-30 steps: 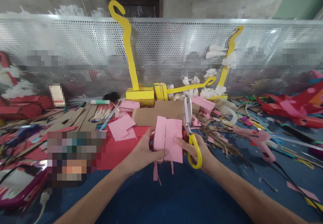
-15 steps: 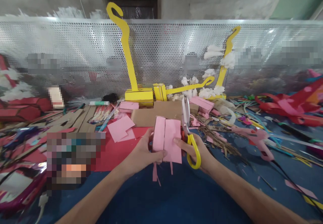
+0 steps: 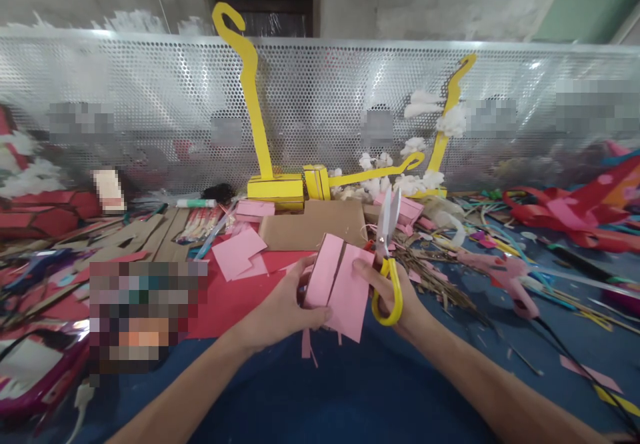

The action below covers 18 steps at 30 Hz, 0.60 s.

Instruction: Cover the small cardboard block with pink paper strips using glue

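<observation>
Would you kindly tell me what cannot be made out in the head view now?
All in the head view:
- Left hand: some fingertips, hidden behind the pink piece.
- Items at lower left: blurred by a pixelated patch.
- Purple object: partly cut off by the left edge.

The blue counter [image 3: 240, 391] bears a red sheet [image 3: 225, 301], partly under pink paper pieces [image 3: 239, 252]. Behind these lies brown cardboard [image 3: 325, 224], with yellow box-like pieces [image 3: 275, 189] farther back. At the right, a pink glue gun [image 3: 505, 274] rests near a pile of thin brown strips [image 3: 435, 274]. A green-and-white tube [image 3: 197, 203] lies near cardboard strips [image 3: 173, 234] at the left. Red ribbon-like pieces [image 3: 565, 214] occupy the far right.
</observation>
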Motion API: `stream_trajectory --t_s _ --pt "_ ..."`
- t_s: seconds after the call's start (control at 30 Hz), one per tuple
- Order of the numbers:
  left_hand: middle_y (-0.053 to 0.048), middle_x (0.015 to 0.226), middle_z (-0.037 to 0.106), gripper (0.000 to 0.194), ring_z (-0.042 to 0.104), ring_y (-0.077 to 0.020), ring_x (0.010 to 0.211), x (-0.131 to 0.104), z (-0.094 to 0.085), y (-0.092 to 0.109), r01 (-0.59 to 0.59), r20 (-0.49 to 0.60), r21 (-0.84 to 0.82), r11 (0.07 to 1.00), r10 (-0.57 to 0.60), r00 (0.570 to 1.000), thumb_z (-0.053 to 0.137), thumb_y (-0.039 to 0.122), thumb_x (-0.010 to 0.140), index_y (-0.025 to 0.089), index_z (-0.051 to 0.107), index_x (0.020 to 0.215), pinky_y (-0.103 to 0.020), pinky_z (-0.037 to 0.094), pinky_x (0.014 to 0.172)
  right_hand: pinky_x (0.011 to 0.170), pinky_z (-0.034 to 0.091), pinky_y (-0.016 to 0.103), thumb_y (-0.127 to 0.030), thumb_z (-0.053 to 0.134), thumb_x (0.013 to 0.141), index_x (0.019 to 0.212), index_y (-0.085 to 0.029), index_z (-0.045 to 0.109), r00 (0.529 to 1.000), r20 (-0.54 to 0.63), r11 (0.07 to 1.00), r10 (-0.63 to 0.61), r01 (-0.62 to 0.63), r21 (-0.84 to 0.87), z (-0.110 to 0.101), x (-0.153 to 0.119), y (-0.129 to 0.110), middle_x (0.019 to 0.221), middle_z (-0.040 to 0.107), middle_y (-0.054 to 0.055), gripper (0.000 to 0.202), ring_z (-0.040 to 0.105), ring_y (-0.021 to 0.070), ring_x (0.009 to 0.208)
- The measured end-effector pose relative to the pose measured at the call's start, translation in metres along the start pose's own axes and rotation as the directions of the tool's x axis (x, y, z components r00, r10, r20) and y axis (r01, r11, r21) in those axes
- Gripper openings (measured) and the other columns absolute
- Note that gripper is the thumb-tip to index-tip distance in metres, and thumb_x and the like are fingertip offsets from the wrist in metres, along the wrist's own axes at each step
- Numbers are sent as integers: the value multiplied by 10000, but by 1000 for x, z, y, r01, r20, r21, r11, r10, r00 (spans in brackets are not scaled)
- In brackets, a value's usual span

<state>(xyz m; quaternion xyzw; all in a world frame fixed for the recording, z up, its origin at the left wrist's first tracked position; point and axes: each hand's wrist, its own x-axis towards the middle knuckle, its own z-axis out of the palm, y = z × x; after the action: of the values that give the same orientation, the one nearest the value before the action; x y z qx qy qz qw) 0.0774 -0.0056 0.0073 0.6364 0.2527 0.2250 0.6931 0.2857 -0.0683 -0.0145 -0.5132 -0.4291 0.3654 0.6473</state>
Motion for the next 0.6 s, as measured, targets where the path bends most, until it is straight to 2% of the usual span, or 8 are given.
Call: stream_trajectory --t_s 0.17,0.3,0.47,0.6 --pt "-191 1428 543 858 682 -300 1085 0 0 1 -23 -7 18 1000 23 1000 860 254 735 222 385 1450 -480 613 876 558 506 299 -603 793 746 828 -206 660 1000 -6 1000 6 -6 11 1 -2 -7 696 667 25 426 624 202 636" --pt "-184 1424 558 839 676 -297 1124 2 -1 -2 -70 -9 67 995 70 997 828 259 775 221 376 1481 -469 594 920 641 528 290 -505 820 766 871 -206 681 999 45 997 -15 11 73 1 -3 -8 783 694 21 346 637 192 701" --pt "-182 1423 569 908 647 -314 1188 3 -1 -5 -66 -13 103 992 68 998 818 269 780 216 321 1538 -453 577 935 576 500 254 -449 842 771 911 -211 670 1000 18 987 -8 5 158 0 -2 -5 721 650 -18 326 553 127 573" --pt "-166 1461 550 861 623 -318 1223 2 -2 -2 -98 -26 151 984 103 994 821 292 777 206 390 1517 -444 547 978 537 456 218 -454 841 781 849 -205 626 1000 -12 986 2 0 168 -1 -1 -5 713 617 -31 335 543 107 589"
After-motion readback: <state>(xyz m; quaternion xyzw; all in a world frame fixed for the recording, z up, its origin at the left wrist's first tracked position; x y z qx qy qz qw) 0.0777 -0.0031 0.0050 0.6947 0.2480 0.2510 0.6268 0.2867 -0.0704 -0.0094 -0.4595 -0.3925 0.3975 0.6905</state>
